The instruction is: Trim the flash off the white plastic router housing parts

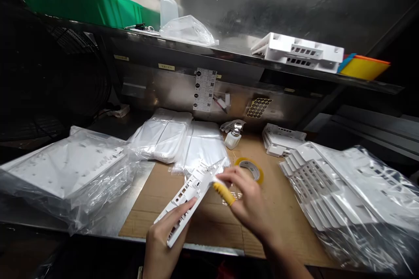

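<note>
A white plastic part [186, 196] with rows of small slots is held tilted above the cardboard. My left hand [168, 231] grips its lower end, the thumb lying on the top face. At its upper right end, my right hand [245, 196] is closed, with a yellow cover on the thumb; its fingertips pinch something small and white against the part, too blurred to make out. Behind my right hand a roll of clear yellowish tape [261, 174] lies on the cardboard [209, 222].
Stacks of clear bags [163, 135] and a small pump bottle [232, 137] stand behind. Bagged white parts lie at left [65, 165] and right [353, 183]. Overhead, a shelf [229, 54] holds a green bin [81, 2], a nozzle bottle [169, 8] and white parts [301, 50].
</note>
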`<action>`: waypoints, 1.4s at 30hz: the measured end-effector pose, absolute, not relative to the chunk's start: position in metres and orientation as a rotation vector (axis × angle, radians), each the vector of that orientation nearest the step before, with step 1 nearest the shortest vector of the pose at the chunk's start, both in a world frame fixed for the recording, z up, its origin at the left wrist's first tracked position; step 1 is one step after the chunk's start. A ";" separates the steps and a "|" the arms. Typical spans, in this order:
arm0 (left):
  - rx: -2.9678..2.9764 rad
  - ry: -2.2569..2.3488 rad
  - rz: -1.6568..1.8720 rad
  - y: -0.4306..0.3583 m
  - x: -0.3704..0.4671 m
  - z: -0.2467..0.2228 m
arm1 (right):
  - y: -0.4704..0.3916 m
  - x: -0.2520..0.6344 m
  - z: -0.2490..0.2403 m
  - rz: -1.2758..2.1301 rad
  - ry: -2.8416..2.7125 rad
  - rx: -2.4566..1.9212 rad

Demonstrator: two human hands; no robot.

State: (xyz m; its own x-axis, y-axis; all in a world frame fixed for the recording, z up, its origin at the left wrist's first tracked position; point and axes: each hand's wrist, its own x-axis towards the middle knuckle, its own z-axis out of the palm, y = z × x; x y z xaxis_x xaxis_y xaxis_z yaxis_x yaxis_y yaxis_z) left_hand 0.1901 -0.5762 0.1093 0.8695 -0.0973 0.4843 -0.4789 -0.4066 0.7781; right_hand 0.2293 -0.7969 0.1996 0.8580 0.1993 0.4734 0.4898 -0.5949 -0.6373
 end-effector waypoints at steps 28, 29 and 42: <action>1.947 -0.384 0.377 -0.581 0.186 0.111 | -0.771 0.211 0.179 -0.594 -0.481 -2.135; 1.953 -0.382 0.366 -0.581 0.186 0.112 | -0.774 0.214 0.180 -0.638 -0.421 -2.143; 1.948 -0.353 0.342 -0.581 0.187 0.111 | -0.780 0.228 0.182 -0.699 -0.316 -2.136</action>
